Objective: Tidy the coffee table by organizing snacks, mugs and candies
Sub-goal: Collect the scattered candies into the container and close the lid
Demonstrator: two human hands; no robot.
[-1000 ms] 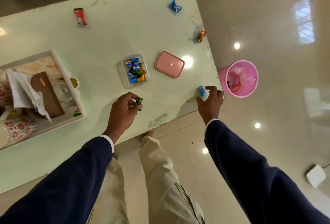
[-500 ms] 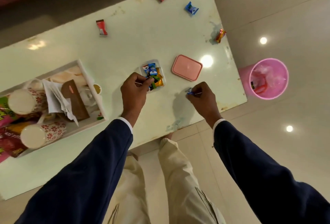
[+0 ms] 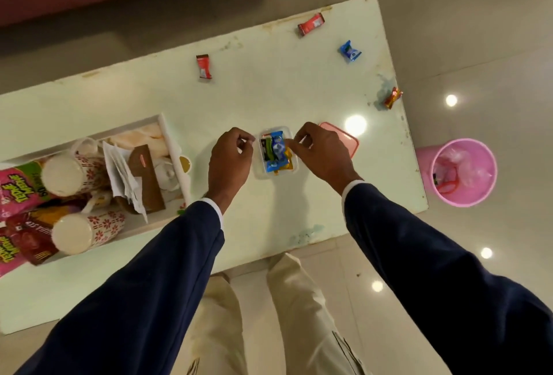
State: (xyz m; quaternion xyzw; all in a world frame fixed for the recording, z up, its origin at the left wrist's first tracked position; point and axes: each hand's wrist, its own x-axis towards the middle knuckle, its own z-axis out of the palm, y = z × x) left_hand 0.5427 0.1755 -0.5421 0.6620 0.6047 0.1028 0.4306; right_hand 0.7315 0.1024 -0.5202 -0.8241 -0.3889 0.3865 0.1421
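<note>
Both hands now flank the clear box [image 3: 275,151] of candies [image 3: 276,150], where half a second ago the right hand [image 3: 321,153] was well to its right, pinching a blue candy over the table [image 3: 269,90]. That candy now lies in the box. The left hand [image 3: 230,159] has slid off the box's left edge. Both hands are loosely curled, fingertips pinched together; whether either grips anything I cannot tell. The pink lid [image 3: 350,141] lies partly under the right hand. Four candies remain loose beyond the hands. The tray [image 3: 170,138] sits left of the left hand.
</note>
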